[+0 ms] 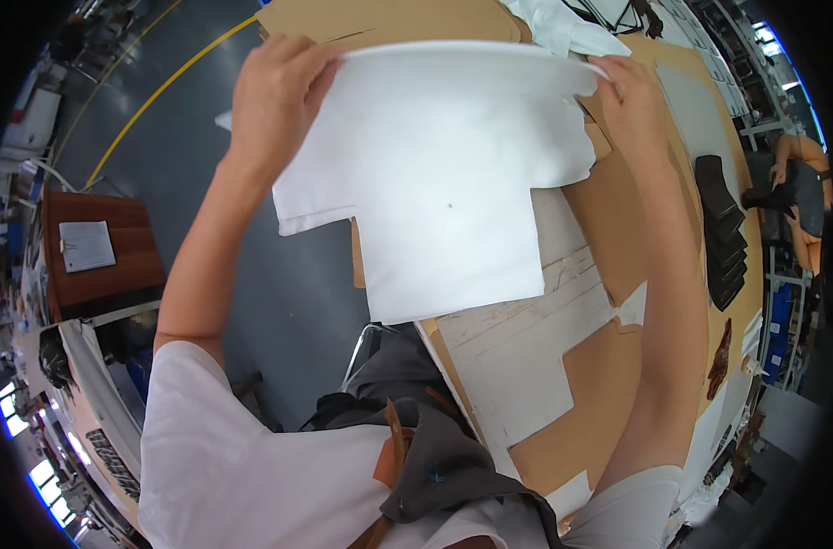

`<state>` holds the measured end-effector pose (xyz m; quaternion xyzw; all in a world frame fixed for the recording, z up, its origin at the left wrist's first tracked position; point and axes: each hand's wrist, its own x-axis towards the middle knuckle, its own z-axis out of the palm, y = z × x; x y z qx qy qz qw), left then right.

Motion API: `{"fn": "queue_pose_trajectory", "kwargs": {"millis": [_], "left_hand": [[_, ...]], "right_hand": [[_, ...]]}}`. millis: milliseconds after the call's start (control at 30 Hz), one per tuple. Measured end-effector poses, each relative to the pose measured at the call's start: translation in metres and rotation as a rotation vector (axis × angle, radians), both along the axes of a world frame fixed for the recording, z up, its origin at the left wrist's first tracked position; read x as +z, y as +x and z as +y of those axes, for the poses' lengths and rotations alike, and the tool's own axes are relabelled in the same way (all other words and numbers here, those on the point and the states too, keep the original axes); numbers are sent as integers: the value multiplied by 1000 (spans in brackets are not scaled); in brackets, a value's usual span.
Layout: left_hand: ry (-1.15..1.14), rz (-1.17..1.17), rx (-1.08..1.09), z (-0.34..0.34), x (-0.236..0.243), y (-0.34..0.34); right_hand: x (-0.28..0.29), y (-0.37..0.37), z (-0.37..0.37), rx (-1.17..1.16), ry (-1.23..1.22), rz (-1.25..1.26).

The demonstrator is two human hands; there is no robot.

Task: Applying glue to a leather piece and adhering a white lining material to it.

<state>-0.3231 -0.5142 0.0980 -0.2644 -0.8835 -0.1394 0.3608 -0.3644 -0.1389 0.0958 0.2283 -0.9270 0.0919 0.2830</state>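
A white T-shaped sheet (435, 156), soft and smooth like leather or thick cloth, hangs spread out in front of me. Its far edge is stretched between my hands, and a small dark spot shows near its middle. My left hand (279, 96) pinches the far left corner, fingers closed over the edge. At the far right corner, my right hand (631, 99) grips the edge between thumb and fingers. The narrow lower part of the sheet hangs toward my lap, partly above the table's left edge. What lies directly behind the sheet is hidden.
Brown cardboard (609, 393) and a scuffed pale board (508, 366) cover the table. A stack of black pieces (723, 233) lies along its right side. White material (563, 27) sits at the far end. A brown cabinet (105, 242) stands left; another person (805, 183) is at far right.
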Motion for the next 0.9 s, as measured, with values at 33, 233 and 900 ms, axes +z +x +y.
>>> {"fn": "queue_pose_trajectory", "kwargs": {"millis": [33,233,900], "left_hand": [[7,67,-2,-4,15,-9],[-86,341,-119,-7,64,16],[430,-486,400,-30,-95,147]], "right_hand": [[15,-6,-2,-29,-48,20],[62,40,-17,-148,-340,135],[-83,174,-11,-479,-876,-588]]}}
